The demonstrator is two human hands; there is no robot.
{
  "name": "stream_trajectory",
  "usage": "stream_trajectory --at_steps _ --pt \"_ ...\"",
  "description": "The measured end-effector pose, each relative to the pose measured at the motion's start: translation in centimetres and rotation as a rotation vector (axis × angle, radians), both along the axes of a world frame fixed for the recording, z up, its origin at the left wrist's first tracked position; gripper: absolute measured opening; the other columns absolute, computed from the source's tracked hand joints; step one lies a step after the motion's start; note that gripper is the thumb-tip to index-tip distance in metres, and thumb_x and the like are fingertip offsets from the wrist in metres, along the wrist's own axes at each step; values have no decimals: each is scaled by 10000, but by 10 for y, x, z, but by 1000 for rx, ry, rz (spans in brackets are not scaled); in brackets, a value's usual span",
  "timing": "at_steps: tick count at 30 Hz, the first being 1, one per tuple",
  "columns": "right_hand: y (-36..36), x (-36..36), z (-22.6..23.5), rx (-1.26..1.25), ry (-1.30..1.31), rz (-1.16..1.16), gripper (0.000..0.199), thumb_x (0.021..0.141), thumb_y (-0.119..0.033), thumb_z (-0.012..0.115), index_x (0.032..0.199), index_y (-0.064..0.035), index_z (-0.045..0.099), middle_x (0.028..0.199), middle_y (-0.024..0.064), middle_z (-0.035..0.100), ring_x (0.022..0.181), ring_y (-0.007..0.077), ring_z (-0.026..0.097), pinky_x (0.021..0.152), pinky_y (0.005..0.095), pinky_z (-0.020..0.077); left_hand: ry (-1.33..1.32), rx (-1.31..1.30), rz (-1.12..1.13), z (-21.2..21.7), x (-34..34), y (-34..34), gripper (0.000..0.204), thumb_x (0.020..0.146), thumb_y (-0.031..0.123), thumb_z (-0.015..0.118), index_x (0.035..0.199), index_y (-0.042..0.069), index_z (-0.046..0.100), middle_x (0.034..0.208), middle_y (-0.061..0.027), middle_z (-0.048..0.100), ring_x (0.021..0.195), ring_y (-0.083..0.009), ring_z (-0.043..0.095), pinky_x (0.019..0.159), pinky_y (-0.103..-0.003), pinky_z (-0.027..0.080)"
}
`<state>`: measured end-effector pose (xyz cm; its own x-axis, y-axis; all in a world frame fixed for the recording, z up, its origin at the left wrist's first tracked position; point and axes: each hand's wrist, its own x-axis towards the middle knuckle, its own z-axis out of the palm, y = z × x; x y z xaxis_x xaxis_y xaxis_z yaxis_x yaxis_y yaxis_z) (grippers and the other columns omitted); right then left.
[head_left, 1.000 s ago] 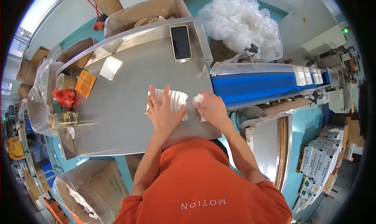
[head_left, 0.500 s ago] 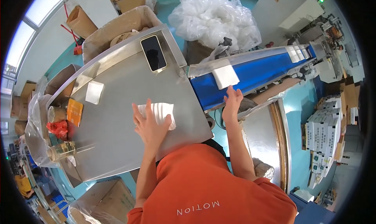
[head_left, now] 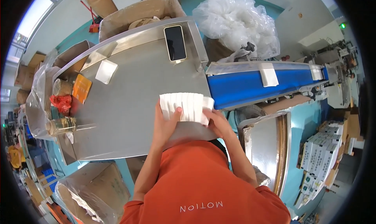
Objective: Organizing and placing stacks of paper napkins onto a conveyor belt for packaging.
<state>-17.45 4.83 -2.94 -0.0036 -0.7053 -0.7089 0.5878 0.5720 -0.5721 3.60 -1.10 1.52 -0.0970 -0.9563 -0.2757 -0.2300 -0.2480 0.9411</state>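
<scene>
While I am looking down from afar through the head camera, a row of folded white sheets [head_left: 181, 106] is lying at the centre of the frame, between my two grips. My left grip [head_left: 163, 124] is holding the row's left end, its thumb pressing on the near face and its fingers mostly hiding behind the left edge. My right grip [head_left: 218, 124] is pinching the lower corner of the end piece [head_left: 208, 103], which is sticking out at the row's right side. I am not managing to tell whether the row is resting on the steel desk [head_left: 117, 124] or hanging just above it. A blue conveyor belt [head_left: 235, 91] is stretching toward the right of the frame, carrying a white folded piece [head_left: 268, 76] near its middle. A phone [head_left: 175, 43] is lying at the upper centre, and a white square [head_left: 106, 71] and an orange packet [head_left: 81, 88] are lying at the upper left.
</scene>
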Motion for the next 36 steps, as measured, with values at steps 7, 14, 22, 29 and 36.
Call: stream_trajectory --at_steps 7,14,22,29,36 --pt "-14 4 12 -208 714 -4 568 969 -437 565 1242 59 520 1083 134 637 955 176 595 848 308 481 -15 -16 -103 -6 -13 5 880 791 281 791 1430 -71 300 1302 -209 502 1199 -272 519 992 -382 439" --pt "-13 10 15 -60 -91 -114 355 947 -283 603 1172 -8 603 956 38 637 734 145 565 610 269 417 -49 -147 23 -9 -17 7 900 767 278 817 1421 -66 303 1289 -217 497 1207 -305 513 1007 -402 427" --pt "-10 -8 3 -194 308 -140 455 963 -346 592 1176 55 556 987 107 630 863 158 590 770 281 486 -81 -93 -125 5 -17 5 961 751 289 825 1444 -74 266 1316 -229 480 1229 -337 493 1023 -420 414" --pt "-16 24 22 -77 78 -100 503 958 -365 599 1226 59 568 1087 97 654 910 154 613 773 296 484 -81 -223 -48 -8 -28 10 977 762 282 808 1458 -86 230 1352 -234 440 1255 -327 468 1051 -408 388" --pt "2 -6 -8 -145 120 -378 345 958 -182 610 1209 48 551 1047 108 620 895 173 599 779 266 492 -114 -125 -120 9 -19 0 1017 752 311 820 1474 -61 206 1403 -233 398 1299 -341 431 1052 -414 388"
